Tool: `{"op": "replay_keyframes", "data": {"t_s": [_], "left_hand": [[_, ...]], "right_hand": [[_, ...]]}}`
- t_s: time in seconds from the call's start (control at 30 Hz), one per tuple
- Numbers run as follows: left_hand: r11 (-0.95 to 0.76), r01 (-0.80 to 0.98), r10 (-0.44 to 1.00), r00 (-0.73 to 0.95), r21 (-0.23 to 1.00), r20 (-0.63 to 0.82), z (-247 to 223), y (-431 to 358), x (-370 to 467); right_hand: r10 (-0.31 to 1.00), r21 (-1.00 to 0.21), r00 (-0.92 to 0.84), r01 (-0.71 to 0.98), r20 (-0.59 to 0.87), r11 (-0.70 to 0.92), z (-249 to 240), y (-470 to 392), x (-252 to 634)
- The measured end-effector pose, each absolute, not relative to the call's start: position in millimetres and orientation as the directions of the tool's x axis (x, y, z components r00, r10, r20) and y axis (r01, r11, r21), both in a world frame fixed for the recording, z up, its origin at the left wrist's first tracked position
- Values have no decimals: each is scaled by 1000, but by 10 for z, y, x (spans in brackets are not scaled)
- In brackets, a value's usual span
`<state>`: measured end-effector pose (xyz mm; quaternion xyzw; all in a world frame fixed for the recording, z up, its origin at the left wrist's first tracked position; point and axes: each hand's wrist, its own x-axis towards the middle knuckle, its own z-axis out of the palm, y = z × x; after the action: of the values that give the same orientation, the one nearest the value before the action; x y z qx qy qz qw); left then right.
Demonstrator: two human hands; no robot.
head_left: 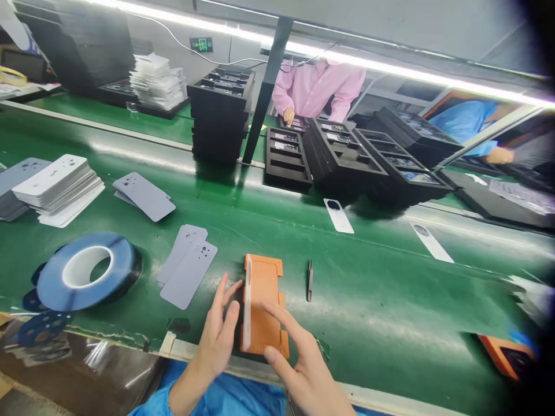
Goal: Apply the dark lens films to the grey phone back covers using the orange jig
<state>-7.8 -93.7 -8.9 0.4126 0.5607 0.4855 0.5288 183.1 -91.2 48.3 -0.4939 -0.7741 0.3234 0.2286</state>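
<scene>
An orange fixture block [265,303] with notched right edges lies at the front edge of the green bench. Along its left side runs a thin whitish strip-like piece [247,306]; its kind I cannot make out. My left hand [221,329] is beside that piece, fingers spread and open, with nothing seen in it. My right hand [301,352] reaches over the fixture's right side, thumb and fingers apart; whether it touches the block is unclear. Left of my hands lie overlapping grey phone back panels [189,274]. A dark slim tool, perhaps tweezers [309,281], rests to the right.
A large roll of blue film [52,283] sits at left, with stacked phone back panels [56,185] behind it. Black trays [288,173] stand along the bench's far side. Opposite works a person in a pink sleeve [284,86]; another person's blue sleeve [463,124] shows right.
</scene>
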Motion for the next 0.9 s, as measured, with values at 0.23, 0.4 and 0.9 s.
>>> {"op": "replay_keyframes", "data": {"t_s": [0.23, 0.4, 0.9], "left_hand": [[288, -544, 894, -142, 788, -424, -98, -846, -153], [269, -622, 880, -152, 736, -451, -54, -851, -173], [-13, 144, 472, -871, 989, 133, 162, -2001, -1218]], "right_hand": [[954, -808, -287, 581, -87, 101, 281, -762, 1714], [868, -950, -398, 220, -296, -223, 181, -663, 1523], [999, -727, 38, 685, -29, -47, 174, 2280, 1604]]}}
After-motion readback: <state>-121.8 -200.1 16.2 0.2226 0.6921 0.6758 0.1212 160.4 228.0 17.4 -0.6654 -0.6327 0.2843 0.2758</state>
